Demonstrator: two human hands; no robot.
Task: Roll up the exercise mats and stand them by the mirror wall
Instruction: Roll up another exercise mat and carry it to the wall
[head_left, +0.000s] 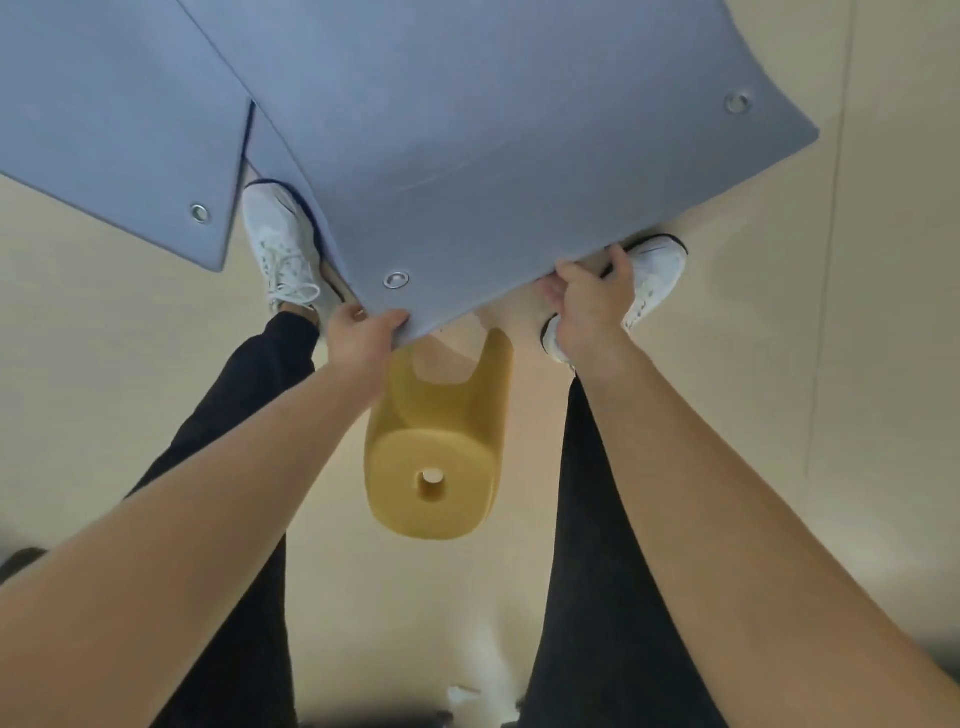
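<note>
Here both hands (363, 332) (587, 296) grip blue mat (493, 156) edge.

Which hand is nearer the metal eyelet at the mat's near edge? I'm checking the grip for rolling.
Left. The left hand grips the blue mat just below and beside that eyelet; the right hand holds the same edge farther along.

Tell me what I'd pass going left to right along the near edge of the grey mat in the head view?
Left white shoe → metal eyelet → right hand gripping the grey mat → right white shoe.
</note>
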